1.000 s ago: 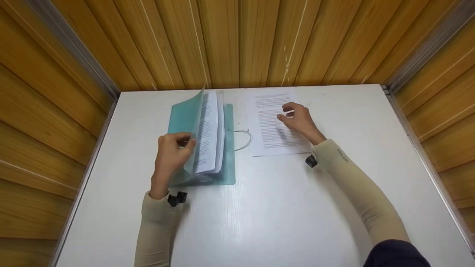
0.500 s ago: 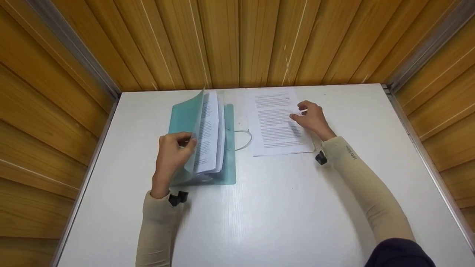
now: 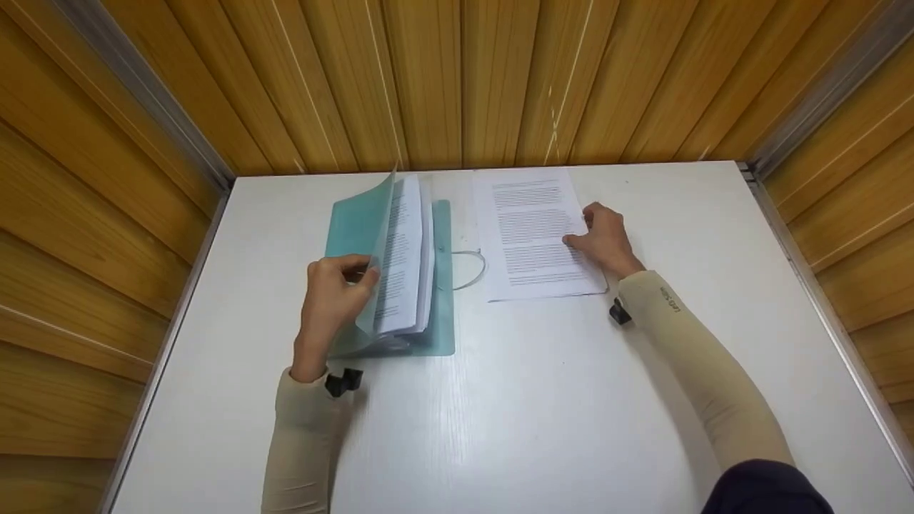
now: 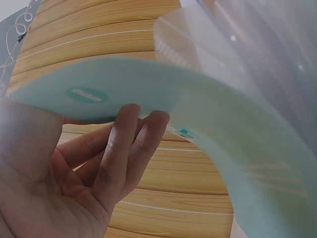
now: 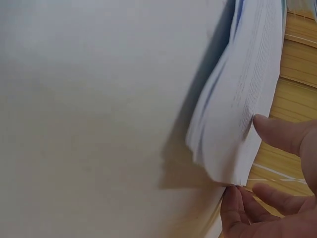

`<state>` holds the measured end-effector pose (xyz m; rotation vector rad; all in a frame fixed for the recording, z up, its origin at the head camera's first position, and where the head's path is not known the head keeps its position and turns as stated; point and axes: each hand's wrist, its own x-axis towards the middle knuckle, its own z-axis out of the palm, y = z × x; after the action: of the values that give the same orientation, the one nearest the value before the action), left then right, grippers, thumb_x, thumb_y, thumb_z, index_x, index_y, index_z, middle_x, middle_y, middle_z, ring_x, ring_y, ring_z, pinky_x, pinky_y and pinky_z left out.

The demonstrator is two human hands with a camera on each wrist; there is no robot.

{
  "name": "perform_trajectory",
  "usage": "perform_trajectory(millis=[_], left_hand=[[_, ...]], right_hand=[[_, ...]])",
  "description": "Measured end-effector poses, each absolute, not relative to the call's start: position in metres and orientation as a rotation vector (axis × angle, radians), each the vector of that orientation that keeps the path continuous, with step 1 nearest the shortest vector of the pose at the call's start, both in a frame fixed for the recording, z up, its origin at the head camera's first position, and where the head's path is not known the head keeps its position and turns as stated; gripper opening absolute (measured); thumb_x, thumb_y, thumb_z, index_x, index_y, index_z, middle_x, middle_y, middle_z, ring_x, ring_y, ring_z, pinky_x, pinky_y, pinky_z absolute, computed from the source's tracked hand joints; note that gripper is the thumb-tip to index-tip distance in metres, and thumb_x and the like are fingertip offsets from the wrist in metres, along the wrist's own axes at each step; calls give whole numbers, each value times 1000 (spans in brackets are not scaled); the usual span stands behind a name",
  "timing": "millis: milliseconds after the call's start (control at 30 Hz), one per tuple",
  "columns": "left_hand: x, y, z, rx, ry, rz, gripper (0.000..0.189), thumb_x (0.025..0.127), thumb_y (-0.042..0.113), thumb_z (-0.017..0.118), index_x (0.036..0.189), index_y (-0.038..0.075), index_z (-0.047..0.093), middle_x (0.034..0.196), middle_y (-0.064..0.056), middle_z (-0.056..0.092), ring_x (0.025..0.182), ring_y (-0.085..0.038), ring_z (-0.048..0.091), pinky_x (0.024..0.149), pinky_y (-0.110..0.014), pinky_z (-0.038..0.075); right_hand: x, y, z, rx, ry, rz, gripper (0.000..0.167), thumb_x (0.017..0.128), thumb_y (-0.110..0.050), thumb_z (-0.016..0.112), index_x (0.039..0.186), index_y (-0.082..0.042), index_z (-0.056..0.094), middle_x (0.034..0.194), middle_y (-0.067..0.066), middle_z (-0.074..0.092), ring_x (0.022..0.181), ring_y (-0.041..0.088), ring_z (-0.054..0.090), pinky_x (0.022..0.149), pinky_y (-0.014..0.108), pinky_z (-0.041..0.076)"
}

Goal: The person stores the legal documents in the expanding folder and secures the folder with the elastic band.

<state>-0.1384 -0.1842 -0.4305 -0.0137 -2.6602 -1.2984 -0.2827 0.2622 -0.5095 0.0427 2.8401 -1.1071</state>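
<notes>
A teal plastic folder [image 3: 443,321] lies on the left half of the table, its front cover [image 3: 357,221] held half raised. My left hand [image 3: 332,293] pinches the cover's free edge; in the left wrist view the fingers [image 4: 124,148] press against the bent plastic. Inside the folder, printed pages [image 3: 401,264] fan upward. To the right lies a stack of printed paper [image 3: 532,235]. My right hand [image 3: 605,239] grips this stack's right edge, the thumb [image 5: 277,131] on the top sheet and the fingertips [image 5: 233,198] at the edge.
A thin pale loop [image 3: 480,268] sticks out from the folder's right side toward the paper stack. The white table [image 3: 500,414] reaches back to wood-patterned panels [image 3: 493,86], which also stand at left and right.
My right hand has moved right from above the printed text and come down onto the paper stack's right edge. My left hand has kept its hold on the folder cover.
</notes>
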Motion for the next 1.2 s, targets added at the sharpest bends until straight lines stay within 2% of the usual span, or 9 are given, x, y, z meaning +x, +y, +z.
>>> perform_trajectory(millis=[200,467,700,967,1067,1200], left_hand=[[-139,-184,-429,-23,-2664,-1302,25,96,9,71,116,-2,81,108,-19,80,87,-30,75,81,-45,61],[-138,-184,-429,-23,-2665,-1314,26,96,9,71,117,-1,81,108,-18,80,86,-29,74,80,-43,59],[-139,-184,-429,-23,-2663,-1328,27,96,8,70,118,-2,80,110,-19,80,88,-30,75,81,-45,60],[-140,-184,-429,-28,-2649,-1291,24,95,8,71,114,-2,82,107,-18,81,87,-29,76,80,-44,61],[-140,-184,-428,-16,-2650,-1289,24,95,8,71,114,-2,82,107,-18,81,87,-29,76,79,-44,61],[-139,-185,-427,-10,-2648,-1301,24,95,8,71,114,-3,81,107,-18,81,87,-30,76,80,-45,62]], right_hand=[[-284,257,-508,113,2840,-1133,59,90,-10,81,137,12,53,128,28,59,112,36,54,102,51,49],[-287,253,-503,199,2775,-1161,75,88,-5,82,150,13,43,143,32,56,125,41,58,113,55,47],[-289,253,-503,234,2734,-1161,73,90,-7,80,150,10,42,143,30,55,125,39,56,113,54,46],[-292,264,-501,237,2726,-1155,49,102,-11,57,144,14,52,135,31,60,121,39,59,106,51,50],[-294,270,-501,296,2653,-1206,49,102,-11,56,146,11,53,136,29,61,120,35,60,103,46,51],[-296,280,-500,387,2527,-1276,49,103,-14,56,149,3,55,134,21,60,110,26,58,91,35,51]])
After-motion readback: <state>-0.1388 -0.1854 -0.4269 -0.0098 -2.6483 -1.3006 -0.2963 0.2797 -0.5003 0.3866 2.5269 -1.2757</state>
